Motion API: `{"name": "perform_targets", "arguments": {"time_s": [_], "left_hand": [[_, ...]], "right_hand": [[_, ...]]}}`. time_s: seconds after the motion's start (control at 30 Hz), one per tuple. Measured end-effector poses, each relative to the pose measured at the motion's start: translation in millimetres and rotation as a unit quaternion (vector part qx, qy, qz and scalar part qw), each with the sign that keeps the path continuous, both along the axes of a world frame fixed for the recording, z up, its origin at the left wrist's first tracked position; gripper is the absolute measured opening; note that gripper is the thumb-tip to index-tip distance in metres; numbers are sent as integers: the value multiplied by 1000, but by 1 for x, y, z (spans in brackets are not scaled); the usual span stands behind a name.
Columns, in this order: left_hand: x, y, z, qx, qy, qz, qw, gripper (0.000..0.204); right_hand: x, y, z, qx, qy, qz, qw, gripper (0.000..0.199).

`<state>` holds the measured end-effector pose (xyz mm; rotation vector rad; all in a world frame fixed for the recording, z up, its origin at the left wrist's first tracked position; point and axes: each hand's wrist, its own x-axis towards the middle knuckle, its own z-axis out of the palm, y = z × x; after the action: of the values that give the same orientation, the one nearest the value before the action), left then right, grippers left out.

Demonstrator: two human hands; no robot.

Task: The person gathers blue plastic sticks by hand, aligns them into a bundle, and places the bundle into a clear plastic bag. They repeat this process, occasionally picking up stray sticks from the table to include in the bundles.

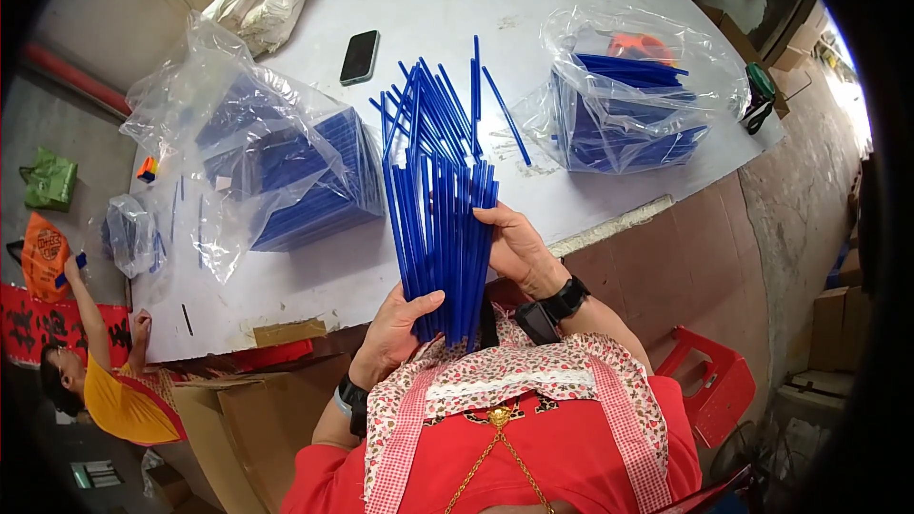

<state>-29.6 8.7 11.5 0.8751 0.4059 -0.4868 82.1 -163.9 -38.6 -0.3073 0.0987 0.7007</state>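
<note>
Left hand (388, 331)'s got the blue stick bundle (438, 238) gripped low, right hand (519, 247) higher up, it's pointing lengthwise away over the near table edge (614, 227).

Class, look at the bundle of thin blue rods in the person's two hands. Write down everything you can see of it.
The bundle of thin, straight, glossy blue rods looks like plastic. The rods lie lengthwise side by side, uneven at their upper ends and spreading wider there than at the bottom. No band shows around them. The bare left hand grips the lower left side, thumb across the front; the bare right hand holds the upper right side. It is in front of the person's floral fabric apron.
</note>
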Motion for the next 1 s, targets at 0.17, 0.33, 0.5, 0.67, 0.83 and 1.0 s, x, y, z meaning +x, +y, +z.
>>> {"name": "perform_targets", "arguments": {"time_s": [0.17,0.33,0.5,0.67,0.83,1.0], "left_hand": [[1,-1,-3,6,-10,2,1000,41],[5,-17,-14,56,-58,16,997,50],[14,-28,-17,167,-137,-38,976,52],[30,11,-8,65,-53,-131,988,58],[37,22,15,56,-5,-363,930,67],[45,24,70,-125,54,-259,956,63]], "right_hand": [[2,0,1,15,4,-6,1000,42],[0,12,11,-12,-19,-73,997,44],[-1,28,18,-133,-65,-153,977,47],[10,-7,35,-501,-388,-370,680,45],[0,-12,45,-473,-391,-204,762,41],[2,-9,56,-404,-394,13,826,36]]}}
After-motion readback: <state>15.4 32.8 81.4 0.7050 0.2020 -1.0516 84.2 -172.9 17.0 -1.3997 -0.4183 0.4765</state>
